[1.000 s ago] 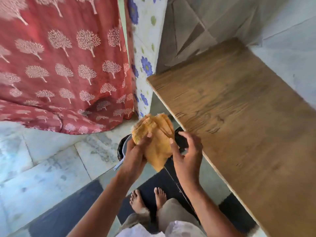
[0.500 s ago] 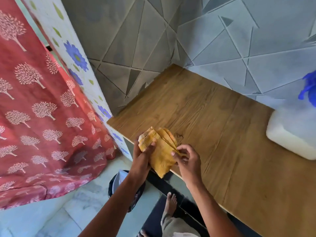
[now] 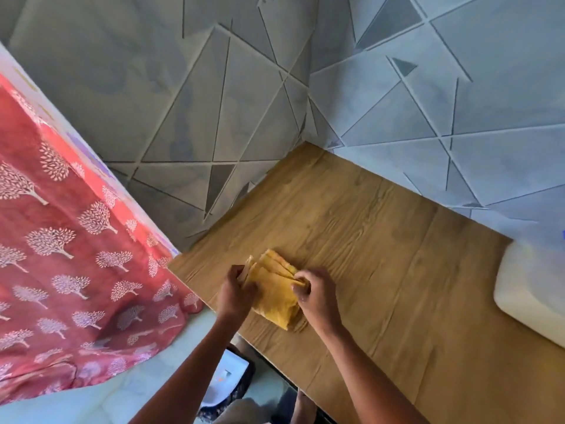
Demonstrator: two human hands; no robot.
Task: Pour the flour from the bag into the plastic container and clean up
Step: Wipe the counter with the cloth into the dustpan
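Near the tabletop [image 3: 382, 240] front edge: folded yellow bag [image 3: 275, 296] lying flat, long axis running from far-left to near-right. Left hand [image 3: 237, 293] and right hand [image 3: 315, 296] both closed on its sides. Plastic container [image 3: 532, 298] cut off at right, contents unclear.

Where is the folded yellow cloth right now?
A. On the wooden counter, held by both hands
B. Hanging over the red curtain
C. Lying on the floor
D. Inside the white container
A: the yellow cloth rests on the wooden counter, with the left hand and right hand gripping its sides.
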